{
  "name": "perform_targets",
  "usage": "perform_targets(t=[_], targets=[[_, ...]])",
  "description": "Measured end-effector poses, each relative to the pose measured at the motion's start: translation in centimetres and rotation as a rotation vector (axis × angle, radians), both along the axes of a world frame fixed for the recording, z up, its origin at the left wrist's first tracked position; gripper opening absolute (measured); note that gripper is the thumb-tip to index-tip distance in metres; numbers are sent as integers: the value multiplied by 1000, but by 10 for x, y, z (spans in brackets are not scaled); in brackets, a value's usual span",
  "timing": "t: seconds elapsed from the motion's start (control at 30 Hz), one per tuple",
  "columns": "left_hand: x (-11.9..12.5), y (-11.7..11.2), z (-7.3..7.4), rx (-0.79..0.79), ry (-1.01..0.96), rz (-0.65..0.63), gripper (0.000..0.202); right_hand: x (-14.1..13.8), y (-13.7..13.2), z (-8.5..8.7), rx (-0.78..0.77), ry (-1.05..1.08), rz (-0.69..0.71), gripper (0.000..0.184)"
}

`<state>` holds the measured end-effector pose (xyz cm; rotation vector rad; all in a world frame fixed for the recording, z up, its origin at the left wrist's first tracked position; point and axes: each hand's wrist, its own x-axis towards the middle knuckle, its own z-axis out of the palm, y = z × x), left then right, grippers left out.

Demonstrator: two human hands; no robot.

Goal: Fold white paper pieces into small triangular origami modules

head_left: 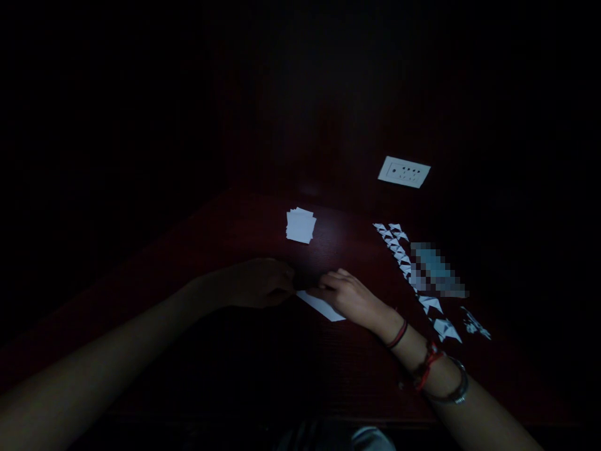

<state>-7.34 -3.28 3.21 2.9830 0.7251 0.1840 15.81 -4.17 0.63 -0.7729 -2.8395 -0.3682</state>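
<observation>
**Two hands meet on a white paper in a dark room**

Head view: the scene is very dark, and only the middle of the red-brown table [263,219] gets some light. The paper [323,307] lies flat on the table, close to the person, between the two hands. The left hand [260,283] comes from the left and is curled, with its fingers at the paper's left end. It is too dark there to tell whether they grip the paper. The right hand [350,294] lies on the paper from the right. Its fingers are bent and close together and point to the left hand, so both hands almost touch. I cannot tell whether these fingers pinch the paper or only press on it. The right wrist wears bracelets [425,363].

Beyond the hands lies a small stack [300,225] of white sheets. On the right, a row of folded pieces [399,250] runs across the table. A white socket plate [404,171] is further back.
</observation>
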Motion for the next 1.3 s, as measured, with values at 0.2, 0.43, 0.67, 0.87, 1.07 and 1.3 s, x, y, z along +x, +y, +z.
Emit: perform_targets(t=[0.2, 0.43, 0.67, 0.87, 1.07, 1.3], targets=[[-8, 1, 8, -56, 15, 23, 15, 0, 0, 0, -7, 9, 0, 26], [1, -1, 0, 23, -65, 27, 22, 0, 0, 2, -4, 9, 2, 28], [3, -2, -5, -124, -74, 68, 24, -2, -1, 4, -26, -14, -10, 32], [-6, -1, -3, -178, -64, 133, 23, 5, 0, 7, -103, 2, -20, 32], [-12, 2, -4, -147, -44, 178, 21, 18, 3, 6, -183, 39, -38, 31], [8, 4, -17, -39, -80, 76, 29, 16, 5, 5, -224, 107, -24, 33]])
